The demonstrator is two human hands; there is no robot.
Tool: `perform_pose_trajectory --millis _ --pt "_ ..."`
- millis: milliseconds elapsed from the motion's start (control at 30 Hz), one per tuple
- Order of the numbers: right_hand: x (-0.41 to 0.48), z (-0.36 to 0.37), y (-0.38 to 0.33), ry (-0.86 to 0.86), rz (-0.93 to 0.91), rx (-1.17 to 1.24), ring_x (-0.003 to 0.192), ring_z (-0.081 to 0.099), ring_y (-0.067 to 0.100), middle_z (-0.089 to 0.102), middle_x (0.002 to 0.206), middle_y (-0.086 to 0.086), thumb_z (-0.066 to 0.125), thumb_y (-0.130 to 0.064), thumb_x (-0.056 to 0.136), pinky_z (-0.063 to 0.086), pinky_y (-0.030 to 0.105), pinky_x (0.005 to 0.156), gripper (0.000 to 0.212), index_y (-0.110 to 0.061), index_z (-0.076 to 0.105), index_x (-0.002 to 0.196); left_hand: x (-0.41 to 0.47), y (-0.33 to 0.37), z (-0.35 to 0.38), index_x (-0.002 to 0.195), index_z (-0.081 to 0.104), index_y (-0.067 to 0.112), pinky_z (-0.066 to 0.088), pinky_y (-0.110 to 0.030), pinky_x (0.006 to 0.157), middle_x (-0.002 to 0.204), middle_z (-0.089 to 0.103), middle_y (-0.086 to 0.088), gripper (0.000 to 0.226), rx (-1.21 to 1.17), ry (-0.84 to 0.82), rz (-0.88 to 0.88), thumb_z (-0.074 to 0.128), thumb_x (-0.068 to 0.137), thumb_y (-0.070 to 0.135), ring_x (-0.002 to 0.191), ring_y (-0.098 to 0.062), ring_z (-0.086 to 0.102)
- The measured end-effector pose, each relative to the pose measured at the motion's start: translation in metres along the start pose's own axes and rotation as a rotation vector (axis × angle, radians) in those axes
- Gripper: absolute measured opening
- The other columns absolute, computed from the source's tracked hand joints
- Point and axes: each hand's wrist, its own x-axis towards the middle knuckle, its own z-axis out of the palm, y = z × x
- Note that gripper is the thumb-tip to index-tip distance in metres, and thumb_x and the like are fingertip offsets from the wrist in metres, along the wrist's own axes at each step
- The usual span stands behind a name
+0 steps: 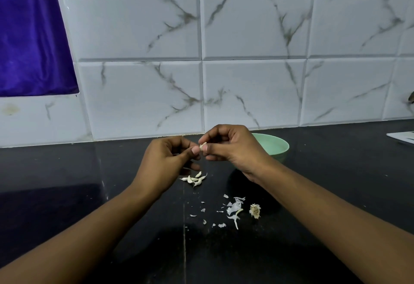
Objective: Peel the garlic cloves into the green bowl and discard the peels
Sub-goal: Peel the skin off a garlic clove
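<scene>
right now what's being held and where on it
The right hand pinches a clove by its right side, between thumb and forefinger. The left hand nips its lower left end with the thumb.

no legible text, labels or numbers, dark marks on white sheet too small to read

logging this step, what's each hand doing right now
left hand: pinches the clove with thumb and fingers
right hand: pinches the same clove

Kitchen: tiled backsplash, black countertop.
</scene>
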Motion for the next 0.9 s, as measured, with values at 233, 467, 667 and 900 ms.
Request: perform_pose_trajectory --millis 233,467,667,900 --pt "-0.004 0.002 -0.001 0.076 -0.272 -0.329 0.069 0.062 0.004 0.068 0.072 -0.005 0.073 -0.002 0.077 0.050 0.020 0.071 0.016 -0.017 0.068 0.078 0.000 0.004 0.000 0.074 0.065 0.008 0.052 -0.018 0.051 0.061 0.066 -0.001 0.015 -0.235 -0.010 -0.178 0.061 0.088 0.010 0.055 -0.008 0.065" --pt "-0.004 0.004 -0.003 0.018 -0.037 0.047 0.062 0.064 0.007 0.066 0.065 -0.002 0.067 0.009 0.079 0.053 0.017 0.059 0.016 -0.007 0.065 0.078 0.000 0.005 0.000 0.073 0.064 0.008 0.053 -0.018 0.051 0.061 0.067 -0.001 0.015 -0.342 -0.079 -0.259 0.060 0.086 0.012 0.055 -0.007 0.065" --pt "-0.003 0.007 -0.005 0.095 0.245 0.325 0.051 0.064 0.008 0.064 0.057 0.003 0.061 0.008 0.082 0.053 0.016 0.050 0.016 -0.005 0.064 0.074 0.000 -0.003 0.000 0.074 0.067 0.017 0.056 -0.028 0.067 0.062 0.070 -0.001 0.015 0.104 0.085 0.159 0.066 0.086 0.009 0.061 -0.013 0.069" --pt "-0.003 0.006 -0.006 0.091 0.276 0.357 0.050 0.063 0.008 0.064 0.057 0.003 0.060 0.009 0.082 0.054 0.016 0.051 0.015 -0.003 0.064 0.075 -0.002 -0.006 -0.003 0.078 0.070 0.018 0.043 -0.007 0.056 0.061 0.061 0.024 0.008 0.601 0.200 0.589 0.072 0.083 0.011 0.067 0.003 0.066"
